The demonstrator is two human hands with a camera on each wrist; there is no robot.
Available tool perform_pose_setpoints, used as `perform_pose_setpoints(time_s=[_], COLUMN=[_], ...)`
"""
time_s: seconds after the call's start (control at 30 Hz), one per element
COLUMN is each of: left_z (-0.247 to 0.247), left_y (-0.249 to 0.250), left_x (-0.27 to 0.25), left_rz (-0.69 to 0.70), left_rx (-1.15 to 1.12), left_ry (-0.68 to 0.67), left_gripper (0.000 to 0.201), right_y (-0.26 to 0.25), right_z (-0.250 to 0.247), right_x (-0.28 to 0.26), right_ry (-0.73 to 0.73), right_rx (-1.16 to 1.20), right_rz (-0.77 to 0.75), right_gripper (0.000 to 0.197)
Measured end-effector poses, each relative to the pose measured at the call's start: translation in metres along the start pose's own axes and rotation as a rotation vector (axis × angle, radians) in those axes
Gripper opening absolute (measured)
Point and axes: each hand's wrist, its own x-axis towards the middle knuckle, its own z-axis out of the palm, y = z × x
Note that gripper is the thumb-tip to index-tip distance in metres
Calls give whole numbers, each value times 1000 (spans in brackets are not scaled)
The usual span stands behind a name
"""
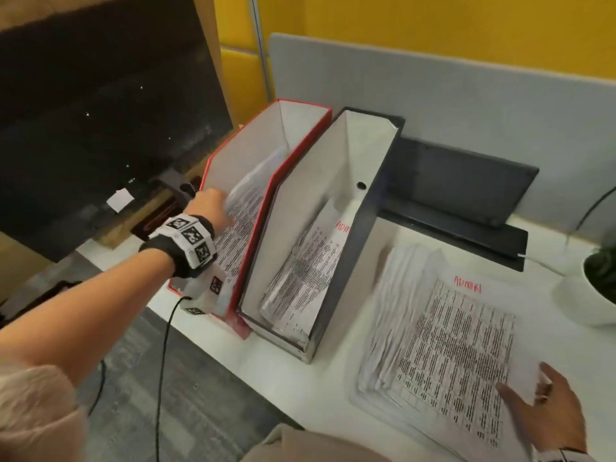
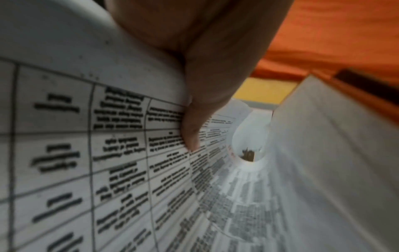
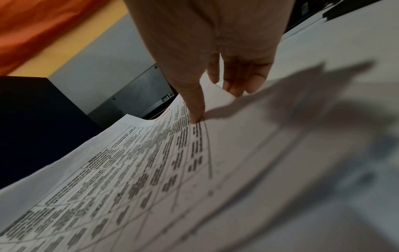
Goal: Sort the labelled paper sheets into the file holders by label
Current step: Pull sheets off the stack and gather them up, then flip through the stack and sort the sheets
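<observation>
A red file holder [image 1: 301, 105] and a black file holder [image 1: 380, 208] stand side by side on the white desk [image 1: 343, 388]. My left hand [image 1: 218, 208] reaches into the red holder and grips a printed sheet [image 1: 240, 221], which curls inside it. In the left wrist view the thumb [image 2: 192, 122] presses on that sheet [image 2: 86, 153]. The black holder has sheets [image 1: 300, 278] with a red ADMIN label. To the right lies a paper stack [image 1: 450, 345], its top sheet labelled ADMIN. My right hand [image 1: 533, 395] pinches that sheet's near right corner, thumb [image 3: 195, 109] on top.
A dark closed laptop [image 1: 460, 185] lies behind the stack. A white plant pot [image 1: 580, 295] stands at the right edge. A grey partition [image 1: 433, 88] closes the back of the desk. The desk's front edge runs diagonally, with grey floor [image 1: 186, 378] below.
</observation>
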Motion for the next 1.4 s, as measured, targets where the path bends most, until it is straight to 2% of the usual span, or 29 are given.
perform_pose_setpoints(time_s=[0.27,0.4,0.53,0.67,0.8,0.93,1.03,1.13,1.27,1.33,1.4], left_z=[35,42,27,-25,-67,-63,-29,31,115,140,154], left_y=[1,2,10,30,83,149,193,222,228,221,215], left_x=[20,21,23,18,-18,-66,-107,-141,-159,-154,-147], left_rz=[61,74,51,84,336,605,723,761,615,530,466], left_rx=[288,341,228,-165,-452,-669,-856,-800,-623,-504,-390], left_ry=[-296,-319,-208,36,288,364,287,95,-266,-328,-322], left_gripper=[32,26,29,30,23,17,15,14,18,20,20], right_y=[1,0,2,4,1,0,2,3,-1,-2,-3], right_z=[0,2,4,6,7,8,7,6,4,3,2], right_x=[-2,-4,-3,-1,-4,-4,-5,-7,-8,-8,-8], right_ry=[-2,9,-3,-12,5,-19,-39,-52,-65,-72,-77], right_rx=[-43,-41,-45,-39,-49,-43,-51,-64,-61,-68,-76], right_rz=[-26,-26,-7,9,2,11,19,16,26,35,38], right_gripper=[80,80,82,83,81,82,82,80,80,80,80])
